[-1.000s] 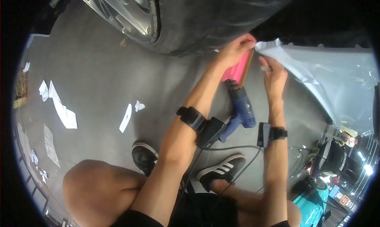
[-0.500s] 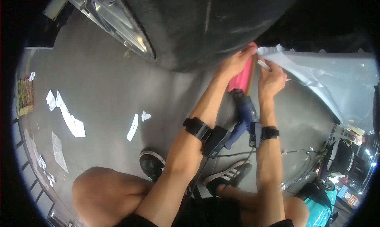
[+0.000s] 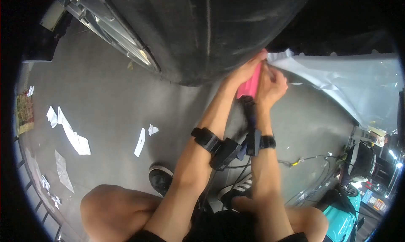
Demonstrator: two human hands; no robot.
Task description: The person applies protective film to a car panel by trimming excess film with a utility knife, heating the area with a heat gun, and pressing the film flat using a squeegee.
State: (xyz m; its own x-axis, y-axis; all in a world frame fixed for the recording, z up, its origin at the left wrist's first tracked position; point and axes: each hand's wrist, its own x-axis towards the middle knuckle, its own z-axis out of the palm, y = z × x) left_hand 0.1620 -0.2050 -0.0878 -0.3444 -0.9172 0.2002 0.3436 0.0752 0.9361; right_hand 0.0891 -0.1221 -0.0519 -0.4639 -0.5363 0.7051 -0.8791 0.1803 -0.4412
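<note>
A pale, wrinkled film (image 3: 320, 73) covers the car's body panel beside the black tyre (image 3: 198, 35). My left hand (image 3: 246, 71) reaches in under the tyre, its fingertips closed at the film's near corner. Close beside it, my right hand (image 3: 273, 85) is curled in a blurred grip around a slim pale tool, mostly hidden by the fingers. Between my forearms, a pink object (image 3: 249, 85) sits at the front of a dark blue heat gun (image 3: 249, 114), which my right arm partly covers.
White film scraps (image 3: 74, 132) and smaller pieces (image 3: 140, 141) lie on the grey floor. A cable (image 3: 312, 158) runs across the floor to the right. At lower right stands a turquoise vehicle (image 3: 344, 214). A metal grating borders the left edge.
My right hand has shifted left toward my left hand, and its forearm now hides more of the heat gun. The pale tool shows less. The view has tilted slightly.
</note>
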